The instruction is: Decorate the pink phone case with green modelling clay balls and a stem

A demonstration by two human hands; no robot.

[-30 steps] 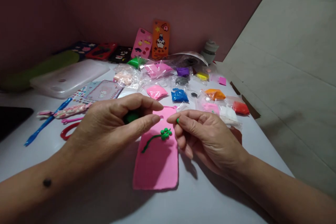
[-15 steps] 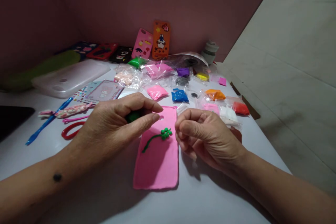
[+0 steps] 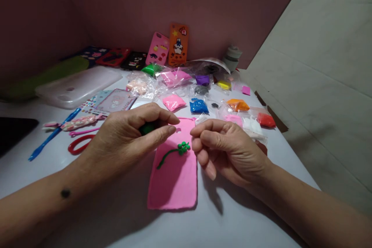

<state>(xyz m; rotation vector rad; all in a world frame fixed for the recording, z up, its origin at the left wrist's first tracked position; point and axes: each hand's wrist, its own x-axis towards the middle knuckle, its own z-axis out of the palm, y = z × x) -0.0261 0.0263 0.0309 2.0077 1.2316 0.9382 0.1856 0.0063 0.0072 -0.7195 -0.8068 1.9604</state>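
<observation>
A pink phone case (image 3: 174, 178) lies flat on the white table (image 3: 221, 228) in front of me. On it sits a small green clay clover with a thin stem (image 3: 177, 150). My left hand (image 3: 128, 139) hovers over the case's upper left corner, curled round a lump of green clay (image 3: 147, 127). My right hand (image 3: 229, 151) is just right of the clover, thumb and forefinger pinched together; whatever is between them is hidden.
Small bags of coloured clay (image 3: 199, 105) lie scattered behind the case. Decorated phone cases (image 3: 178, 44) lean on the back wall. A clear plastic lid (image 3: 78, 85), a blue tool (image 3: 49, 135), red scissors (image 3: 77, 145) and sticker sheets (image 3: 113, 101) are at the left.
One second ago a tiny green clay bit showed at my right fingertips; now the fingers have closed over it. The right hand shifted slightly. The left hand stayed put.
</observation>
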